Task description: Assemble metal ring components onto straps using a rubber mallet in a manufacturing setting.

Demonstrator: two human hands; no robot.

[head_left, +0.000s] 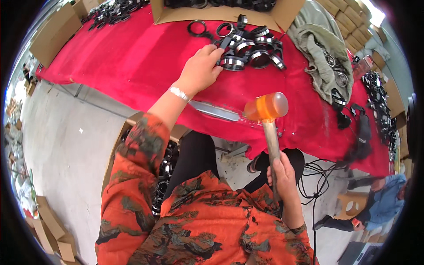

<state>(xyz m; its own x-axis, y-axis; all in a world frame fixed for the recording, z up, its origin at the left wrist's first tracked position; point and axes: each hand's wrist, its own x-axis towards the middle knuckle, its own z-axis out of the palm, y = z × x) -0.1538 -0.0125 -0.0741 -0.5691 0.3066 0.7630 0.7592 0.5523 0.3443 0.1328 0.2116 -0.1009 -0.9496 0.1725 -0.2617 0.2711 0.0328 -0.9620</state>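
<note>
My left hand (202, 68) reaches over the red-covered table to a pile of black rings. Its fingers and thumb close on the near edge of a black ring with a silver band (232, 63); the exact grip is partly hidden. More black rings (259, 57) lie heaped just beyond it, several with shiny bands. In my right hand (284, 174) is a mallet (266, 107) with an orange, translucent head and a wooden handle. The mallet's head is raised near the table's front edge. Between my hands, a flat metal bar (215, 110) lies along that edge.
An open cardboard box (221, 17) of black parts stands at the back. To the right lie a grey-green sack (316, 57) and more black parts (375, 99). Black cables (316, 181) hang to the floor. A person in blue (386, 201) is at the lower right.
</note>
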